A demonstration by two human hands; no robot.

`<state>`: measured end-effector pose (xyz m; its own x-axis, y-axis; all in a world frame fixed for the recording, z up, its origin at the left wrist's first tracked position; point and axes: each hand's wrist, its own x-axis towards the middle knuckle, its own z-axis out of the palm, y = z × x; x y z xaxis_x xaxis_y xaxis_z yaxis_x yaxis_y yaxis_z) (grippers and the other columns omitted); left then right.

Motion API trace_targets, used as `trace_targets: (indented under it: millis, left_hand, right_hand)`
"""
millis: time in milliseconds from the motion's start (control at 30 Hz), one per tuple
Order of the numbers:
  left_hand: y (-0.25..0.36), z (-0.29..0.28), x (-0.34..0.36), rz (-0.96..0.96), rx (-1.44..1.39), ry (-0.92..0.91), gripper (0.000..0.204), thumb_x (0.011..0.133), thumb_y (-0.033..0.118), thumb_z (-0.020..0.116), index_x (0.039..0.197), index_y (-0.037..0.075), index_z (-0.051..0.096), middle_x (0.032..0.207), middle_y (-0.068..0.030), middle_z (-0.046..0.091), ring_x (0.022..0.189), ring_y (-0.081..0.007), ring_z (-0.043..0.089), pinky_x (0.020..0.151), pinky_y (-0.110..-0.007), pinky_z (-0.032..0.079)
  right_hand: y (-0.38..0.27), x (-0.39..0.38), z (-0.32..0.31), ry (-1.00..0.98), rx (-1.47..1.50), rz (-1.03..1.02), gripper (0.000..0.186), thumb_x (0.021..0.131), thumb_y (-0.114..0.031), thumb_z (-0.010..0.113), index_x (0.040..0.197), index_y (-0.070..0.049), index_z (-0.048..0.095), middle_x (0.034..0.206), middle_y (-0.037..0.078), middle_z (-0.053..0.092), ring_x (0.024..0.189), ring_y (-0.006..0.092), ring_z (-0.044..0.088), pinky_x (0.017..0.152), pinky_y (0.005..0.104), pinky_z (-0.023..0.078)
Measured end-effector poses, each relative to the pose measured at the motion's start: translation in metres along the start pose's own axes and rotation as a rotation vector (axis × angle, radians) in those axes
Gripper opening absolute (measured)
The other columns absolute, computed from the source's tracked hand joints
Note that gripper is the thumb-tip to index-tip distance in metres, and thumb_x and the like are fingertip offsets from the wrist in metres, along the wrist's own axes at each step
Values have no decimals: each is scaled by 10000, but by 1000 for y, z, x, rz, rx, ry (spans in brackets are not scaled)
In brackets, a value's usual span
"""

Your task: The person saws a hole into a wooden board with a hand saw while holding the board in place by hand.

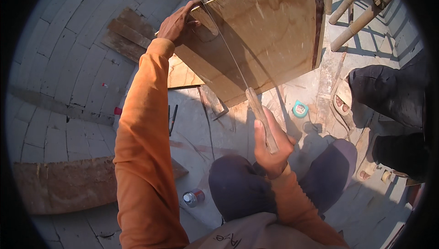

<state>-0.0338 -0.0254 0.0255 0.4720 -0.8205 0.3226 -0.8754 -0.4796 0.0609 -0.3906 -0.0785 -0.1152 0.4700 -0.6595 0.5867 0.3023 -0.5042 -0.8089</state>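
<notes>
"One plywood board (274, 34) is seen ahead of the knees (233, 185), crossed in view by a thin-bladed saw (237, 66). How is the saw held?"
"Its wooden handle (259, 111) is enclosed by the fingers of the right hand (274, 150)."
"And the left hand (179, 24)?"
"Its fingers are bent around the board's upper left edge."
"Farther out?"
"A teal tape measure (300, 109) and a bottle (194, 198) (capped in white) are seen on the floor (194, 130)."

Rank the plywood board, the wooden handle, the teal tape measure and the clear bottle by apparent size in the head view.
1. Plywood board
2. Wooden handle
3. Teal tape measure and clear bottle: too alike to rank
</notes>
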Motion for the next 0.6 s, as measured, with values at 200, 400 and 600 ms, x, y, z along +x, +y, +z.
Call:
trace_targets:
  millis: [200, 400, 600]
  left_hand:
    - [6, 0, 1, -13, 7, -1, 520, 948, 197, 690, 1421, 186, 476, 1314, -177, 657, 1204, -412, 624, 976, -465, 499]
    - [9, -2, -2, -26, 58, -10, 521, 952, 210, 685, 1428, 194, 473, 1321, -173, 653, 1204, -412, 622, 980, -467, 500]
    - [6, -1, -1, -23, 47, 10, 523, 954, 222, 681, 1433, 202, 472, 1321, -166, 654, 1202, -405, 625, 980, -469, 503]
  right_hand:
    - [2, 5, -2, 6, 20, 17, 360, 879, 31, 734, 1220, 126, 667, 964, 258, 760, 843, 264, 790, 707, 309, 595]
    - [-7, 20, 10, 47, 15, 19, 351, 874, 37, 732, 1205, 137, 670, 951, 263, 759, 846, 274, 789, 722, 326, 599]
    - [-13, 8, 3, 20, 18, 30, 344, 884, 29, 728, 1211, 122, 673, 932, 251, 759, 820, 279, 789, 713, 319, 596]
